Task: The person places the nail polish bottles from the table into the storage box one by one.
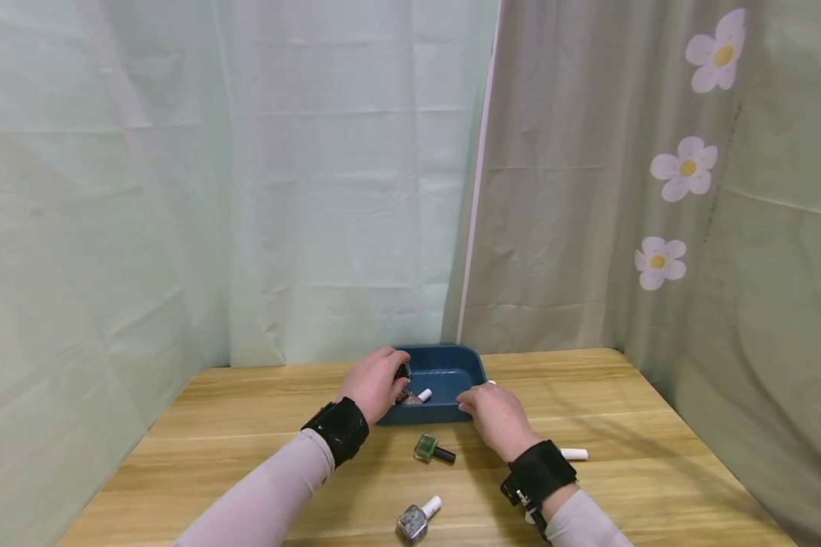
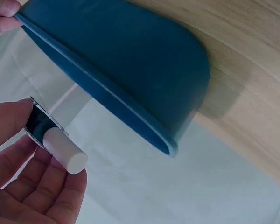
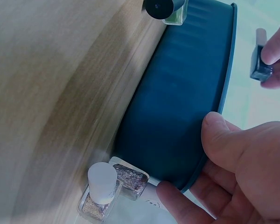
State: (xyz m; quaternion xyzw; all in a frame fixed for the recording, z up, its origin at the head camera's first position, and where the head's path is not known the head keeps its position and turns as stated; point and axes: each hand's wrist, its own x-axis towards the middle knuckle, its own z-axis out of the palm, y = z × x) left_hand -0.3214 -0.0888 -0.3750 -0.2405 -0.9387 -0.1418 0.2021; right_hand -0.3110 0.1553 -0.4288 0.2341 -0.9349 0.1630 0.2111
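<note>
My left hand [image 1: 375, 384] pinches a dark nail polish bottle [image 2: 41, 122] with a white cap [image 2: 66, 151], held above the left part of a blue tray [image 1: 445, 411]. Inside the tray, beside that hand, lies a bottle with a white cap [image 1: 425, 395]. My right hand [image 1: 499, 418] grips the tray's near right rim, thumb on the edge and fingers around the corner. Two glitter bottles, one dark [image 3: 130, 179] and one paler [image 3: 95, 207], stand or lie by that corner in the right wrist view.
On the wooden table [image 1: 198, 456], a green bottle with a black cap [image 1: 426, 448] lies in front of the tray. Nearer is a grey glitter bottle [image 1: 412, 524]. A white cap [image 1: 575, 454] shows beyond my right wrist. Curtains [image 1: 356, 190] surround the table.
</note>
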